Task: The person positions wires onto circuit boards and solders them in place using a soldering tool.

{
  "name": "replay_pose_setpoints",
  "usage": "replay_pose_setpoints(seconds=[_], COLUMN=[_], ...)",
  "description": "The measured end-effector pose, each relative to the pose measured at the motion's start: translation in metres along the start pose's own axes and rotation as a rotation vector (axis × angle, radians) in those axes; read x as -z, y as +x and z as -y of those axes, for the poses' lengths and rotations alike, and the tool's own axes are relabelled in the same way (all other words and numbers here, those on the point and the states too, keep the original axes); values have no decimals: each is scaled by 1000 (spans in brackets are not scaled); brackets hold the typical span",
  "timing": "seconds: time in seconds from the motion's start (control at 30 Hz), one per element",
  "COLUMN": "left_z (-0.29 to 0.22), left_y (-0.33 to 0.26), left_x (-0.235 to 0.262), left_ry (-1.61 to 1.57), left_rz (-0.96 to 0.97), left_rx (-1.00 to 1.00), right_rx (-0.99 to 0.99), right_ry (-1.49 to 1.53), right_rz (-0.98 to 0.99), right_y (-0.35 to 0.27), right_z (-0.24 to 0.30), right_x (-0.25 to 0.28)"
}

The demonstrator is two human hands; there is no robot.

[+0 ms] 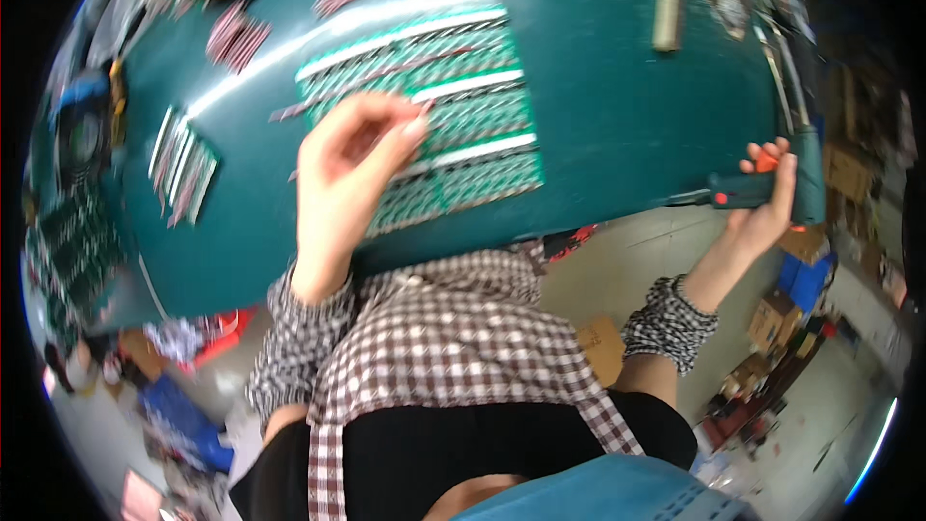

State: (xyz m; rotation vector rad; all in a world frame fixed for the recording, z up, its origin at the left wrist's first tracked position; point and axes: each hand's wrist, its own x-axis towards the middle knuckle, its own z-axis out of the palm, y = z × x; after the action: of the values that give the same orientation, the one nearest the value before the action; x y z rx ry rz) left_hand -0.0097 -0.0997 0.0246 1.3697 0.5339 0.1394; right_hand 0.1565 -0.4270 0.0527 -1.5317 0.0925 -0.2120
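Note:
A panel of green circuit boards (482,125) with white and dark rows lies on the dark green tabletop in front of me. Over its left part is my left hand (352,150), thumb and forefinger pinched on a thin reddish wire (427,107); the fingers hide most of it. More reddish wires (289,113) cross the panel and stick out past its left edge. At the table's right edge, my right hand (772,188) is wrapped round a green pistol-shaped tool (743,191) with orange parts and a thin metal tip pointing left.
Bundles of reddish wires (237,36) lie at the far left of the table (617,116). Nearer is a small stack of wired boards (183,169). A pale strip (667,0) lies at the far right. More boards (72,246) are heaped beyond the left edge. Cardboard boxes (772,318) stand on the floor.

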Motion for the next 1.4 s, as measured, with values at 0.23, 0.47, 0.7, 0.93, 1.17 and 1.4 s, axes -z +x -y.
replay_pose_setpoints(seconds=[0.23,0.47,0.7,0.93,1.17,1.4], left_z=[9,8,19,22,30,34], left_y=[12,14,17,23,32,39], left_x=[21,23,4,-2,-4,-12], left_ry=[76,374,512,726,779,758], left_rz=[-3,72,59,-34,2,20], left_rx=[44,-19,-125,-278,-348,-392], right_rx=[-139,-316,-438,-433,-431,-462], right_ry=[208,281,223,168,106,98], right_rz=[318,525,600,517,491,499], right_y=[-32,-77,-98,-105,-110,-109], right_z=[-16,-24,-31,-29,-27,-27], right_x=[-12,-36,-39,-38,-39,-36])
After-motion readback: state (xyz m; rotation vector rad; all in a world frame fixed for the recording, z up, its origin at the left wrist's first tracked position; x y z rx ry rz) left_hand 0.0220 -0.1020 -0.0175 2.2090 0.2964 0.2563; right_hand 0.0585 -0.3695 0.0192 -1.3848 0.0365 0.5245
